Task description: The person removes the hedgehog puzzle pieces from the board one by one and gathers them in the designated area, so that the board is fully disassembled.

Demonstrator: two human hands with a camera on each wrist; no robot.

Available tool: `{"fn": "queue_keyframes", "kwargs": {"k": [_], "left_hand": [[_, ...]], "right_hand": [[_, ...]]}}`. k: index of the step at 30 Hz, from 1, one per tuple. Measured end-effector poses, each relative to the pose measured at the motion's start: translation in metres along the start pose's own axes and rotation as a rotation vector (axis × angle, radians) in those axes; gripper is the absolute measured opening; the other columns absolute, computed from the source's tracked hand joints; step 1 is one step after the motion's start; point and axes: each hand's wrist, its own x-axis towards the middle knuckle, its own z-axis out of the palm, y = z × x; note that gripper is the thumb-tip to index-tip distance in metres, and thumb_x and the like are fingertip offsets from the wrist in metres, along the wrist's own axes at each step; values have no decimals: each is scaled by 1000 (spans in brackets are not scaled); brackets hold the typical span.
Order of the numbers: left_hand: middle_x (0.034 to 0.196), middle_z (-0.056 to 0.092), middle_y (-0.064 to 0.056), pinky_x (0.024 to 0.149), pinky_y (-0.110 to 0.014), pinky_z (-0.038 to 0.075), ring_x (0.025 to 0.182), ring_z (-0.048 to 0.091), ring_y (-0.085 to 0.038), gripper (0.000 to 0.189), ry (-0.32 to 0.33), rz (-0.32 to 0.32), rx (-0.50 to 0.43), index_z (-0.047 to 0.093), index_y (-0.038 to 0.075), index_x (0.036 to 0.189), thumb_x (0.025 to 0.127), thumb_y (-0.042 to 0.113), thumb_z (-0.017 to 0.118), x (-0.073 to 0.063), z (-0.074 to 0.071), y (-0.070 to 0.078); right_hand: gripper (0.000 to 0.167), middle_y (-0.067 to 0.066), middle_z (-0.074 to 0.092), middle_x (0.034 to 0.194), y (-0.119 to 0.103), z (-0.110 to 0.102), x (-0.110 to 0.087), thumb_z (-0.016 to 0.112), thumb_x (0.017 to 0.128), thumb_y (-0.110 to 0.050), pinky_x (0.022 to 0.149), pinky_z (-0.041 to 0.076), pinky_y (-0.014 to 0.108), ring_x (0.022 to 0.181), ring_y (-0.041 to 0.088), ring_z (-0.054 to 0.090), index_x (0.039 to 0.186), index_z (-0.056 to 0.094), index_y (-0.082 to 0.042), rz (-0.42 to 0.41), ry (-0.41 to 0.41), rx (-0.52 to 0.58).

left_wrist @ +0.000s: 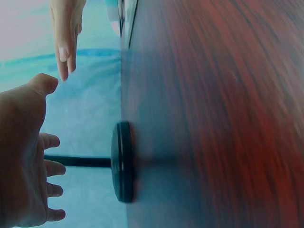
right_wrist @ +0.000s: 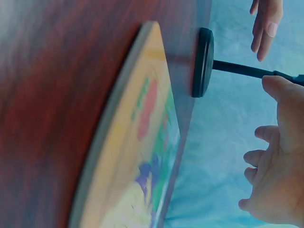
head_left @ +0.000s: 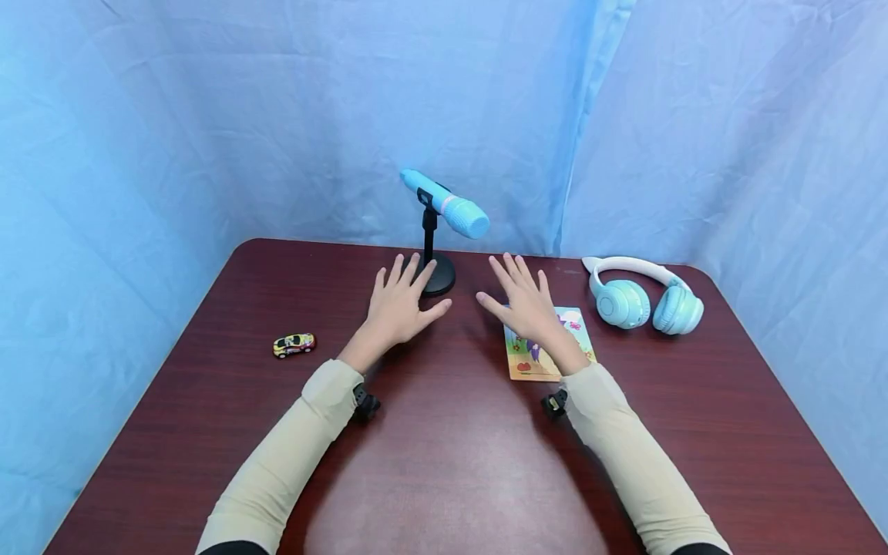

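My left hand [head_left: 397, 307] is held over the table with its fingers spread, holding nothing. Its fingertips overlap the round black base [head_left: 440, 277] of a stand that carries a light blue microphone [head_left: 444, 203]. In the left wrist view the palm [left_wrist: 21, 156] hangs away from the tabletop, beside that base [left_wrist: 122, 161]. My right hand [head_left: 529, 308], also spread and holding nothing, is above a flat picture board [head_left: 519, 361] with colourful drawings. The right wrist view has the board [right_wrist: 142, 142] lying on the table, with a gap between it and the hand [right_wrist: 285, 166].
A small yellow toy car [head_left: 294, 344] stands on the left of the dark red table [head_left: 444, 478]. Mint-and-white headphones [head_left: 624, 304] lie at the back right. Light blue cloth [head_left: 312, 116] hangs behind the table and along its sides.
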Motion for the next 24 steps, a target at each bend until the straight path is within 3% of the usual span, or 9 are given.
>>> {"fn": "queue_keyframes", "kwargs": {"k": [10, 20, 24], "left_hand": [[171, 18, -11, 124, -60, 18, 159, 13, -34, 84, -58, 102, -10, 18, 24, 165, 99, 70, 42, 6, 4, 44], [171, 20, -9, 125, -57, 19, 159, 16, -30, 90, -259, 261, -82, 18, 23, 165, 95, 68, 53, 11, 24, 89], [171, 20, -8, 125, -56, 19, 159, 17, -29, 92, -331, 281, -93, 19, 22, 165, 94, 66, 57, 14, 30, 100]], "right_hand": [[80, 15, 11, 171, 23, -29, -9, 47, 102, -59, 122, -3, 66, 160, 35, 1, 165, 17, -19, -31, -11, 31], [78, 16, 9, 171, 59, -53, -46, 55, 103, -47, 121, 7, 69, 159, 38, 2, 164, 19, -15, -58, -117, 119], [78, 19, 12, 171, 74, -55, -64, 62, 101, -41, 120, 16, 69, 158, 40, 5, 163, 24, -13, -67, -187, 141]]}}
